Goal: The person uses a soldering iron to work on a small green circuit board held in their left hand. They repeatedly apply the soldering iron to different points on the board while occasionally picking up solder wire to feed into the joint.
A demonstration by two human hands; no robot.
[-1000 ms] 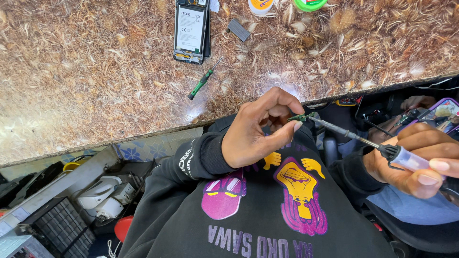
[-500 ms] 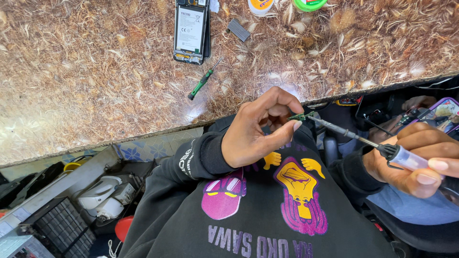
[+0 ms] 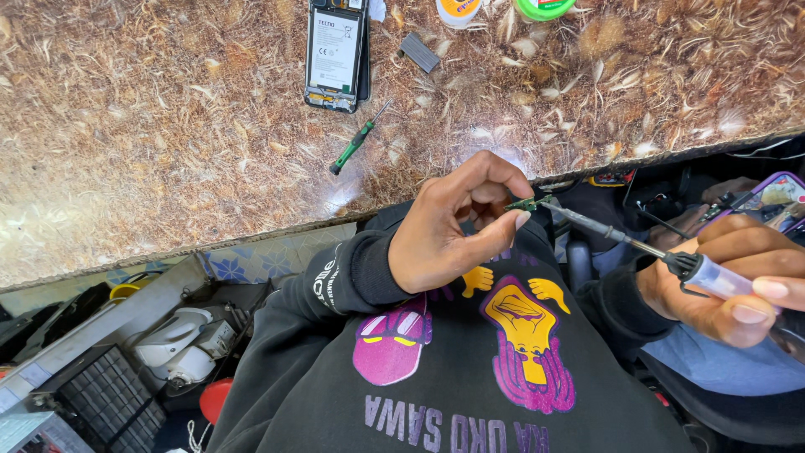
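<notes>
Presently, small green circuit piece (image 3: 523, 204): pinched between thumb and fingertips of left hand (image 3: 449, 231), near the countertop edge (image 3: 251, 226), over the lap; likely light, stiff, fragile, best held by its edges; right hand (image 3: 738, 281) closed around soldering iron (image 3: 637, 243), tip touching the piece.

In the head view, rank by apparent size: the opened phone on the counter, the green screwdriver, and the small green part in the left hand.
1. Opened phone, largest.
2. Green screwdriver.
3. Small green part pinched in the left hand, smallest, though it sits nearer the camera.
</notes>
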